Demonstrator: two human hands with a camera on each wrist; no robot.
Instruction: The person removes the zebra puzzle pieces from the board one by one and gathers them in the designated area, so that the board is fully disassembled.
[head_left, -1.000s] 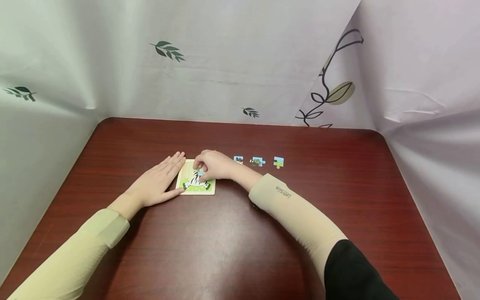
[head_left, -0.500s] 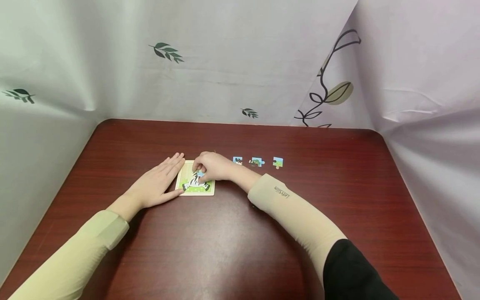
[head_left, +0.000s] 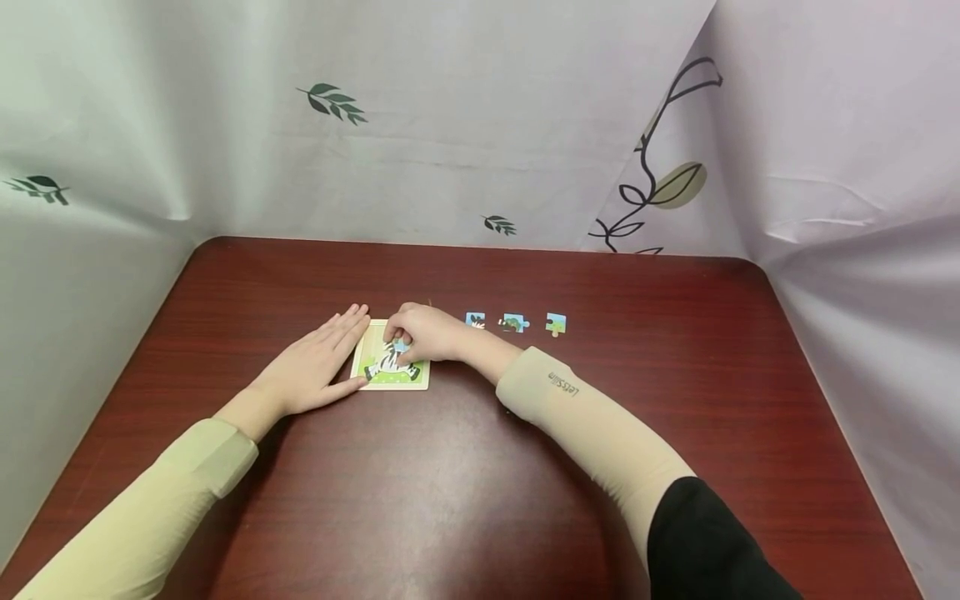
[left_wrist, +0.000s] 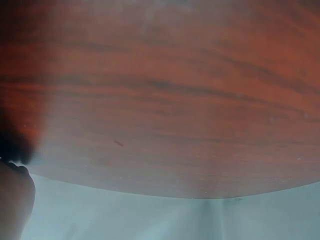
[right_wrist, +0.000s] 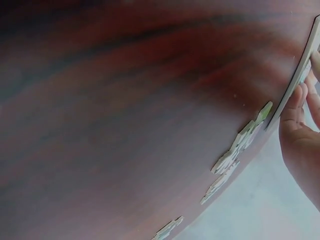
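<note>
Left hand (head_left: 318,367): lying flat with fingers straight, pressing the table (head_left: 450,492) and touching the left edge of the puzzle board (head_left: 392,367)
Right hand (head_left: 427,332): curling its fingers, pinching a blue puzzle piece (head_left: 401,344) over the board's upper part
Loose pieces (head_left: 514,323): three lying in a row just right of the right hand
Backdrop: leaf-printed curtain (head_left: 450,125) hanging behind the table

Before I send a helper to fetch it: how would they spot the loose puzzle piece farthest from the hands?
On the dark red table, three loose pieces lie in a row right of the puzzle board. Take the rightmost piece: blue above green, with a tab pointing down.
</note>
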